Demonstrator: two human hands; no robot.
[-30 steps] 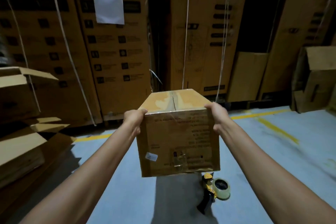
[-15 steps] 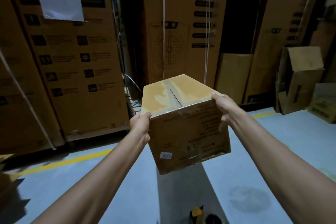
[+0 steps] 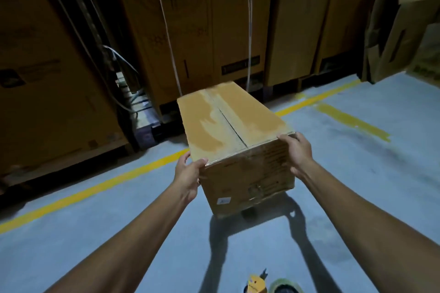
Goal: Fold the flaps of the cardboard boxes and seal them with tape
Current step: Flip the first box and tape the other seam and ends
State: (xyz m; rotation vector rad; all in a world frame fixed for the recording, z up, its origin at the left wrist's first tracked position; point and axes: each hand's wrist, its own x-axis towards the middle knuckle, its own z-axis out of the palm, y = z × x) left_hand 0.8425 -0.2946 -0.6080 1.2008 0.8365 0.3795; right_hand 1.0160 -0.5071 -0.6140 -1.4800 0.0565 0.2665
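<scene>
A closed brown cardboard box (image 3: 234, 131) hangs low over the grey floor, its top flaps shut with clear tape along the centre seam. My left hand (image 3: 188, 176) grips its near left corner, thumb on the top edge. At the near right corner my right hand (image 3: 297, 152) grips the box, fingers curled over the edge. A yellow tape dispenser (image 3: 256, 286) with a tape roll lies on the floor at the bottom edge, mostly cut off.
Tall stacked cartons (image 3: 188, 26) on pallets line the far side behind a yellow floor line (image 3: 100, 188). Hanging straps (image 3: 248, 31) and cables (image 3: 121, 64) run down between them. Open cartons (image 3: 404, 31) stand at the right. Bare grey floor (image 3: 357, 197) surrounds the box.
Both hands have lowered the box toward the floor and swung it rightward; the view tilted down, and the tape dispenser now lies nearer the bottom edge.
</scene>
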